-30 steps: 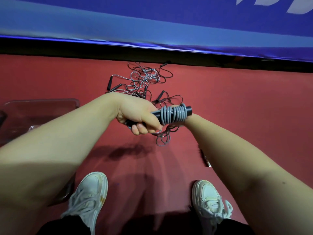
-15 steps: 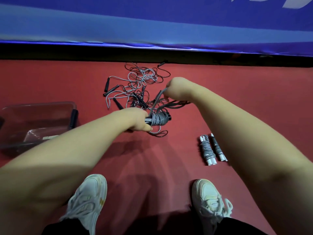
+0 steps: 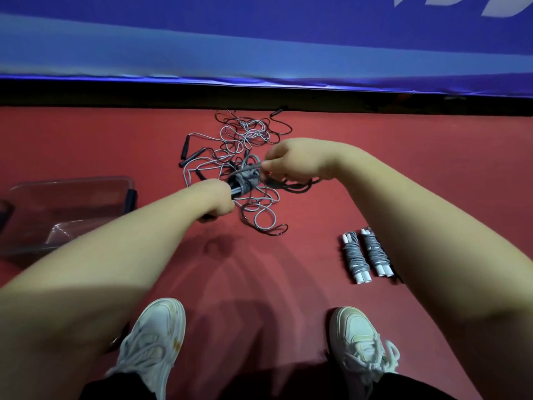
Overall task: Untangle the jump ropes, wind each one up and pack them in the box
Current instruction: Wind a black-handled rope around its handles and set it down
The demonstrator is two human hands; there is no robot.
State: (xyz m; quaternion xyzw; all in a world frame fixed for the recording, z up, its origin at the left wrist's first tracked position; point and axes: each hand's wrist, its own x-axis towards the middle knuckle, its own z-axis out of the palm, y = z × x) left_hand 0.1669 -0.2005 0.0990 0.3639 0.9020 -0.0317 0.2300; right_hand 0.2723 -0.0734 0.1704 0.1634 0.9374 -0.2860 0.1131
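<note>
The half-wound jump rope (image 3: pixel 245 181) sits at the centre of the frame. Its grey cord is coiled round a pair of black handles, which the left hand (image 3: pixel 215 201) grips in a closed fist. The right hand (image 3: pixel 291 162), just right of the bundle, pinches the free grey strand (image 3: pixel 253 168) between thumb and fingers (image 3: pixel 270 157).

Half a second ago that hand was higher and the strand rose steeply from the coils. Now it is down close beside them, so another turn is probably being laid on. A second ago the bundle was held nearer the camera. It now hangs over the loose tangle (image 3: pixel 245 137) on the red floor (image 3: pixel 403 168), and slack trails down into that tangle.

This rope looks only partly wound. Two wound ropes (image 3: pixel 364 255) with white handles lie on the floor at lower right, still outside the clear box (image 3: pixel 86 180) at middle left. I cannot tell what the box holds.
</note>
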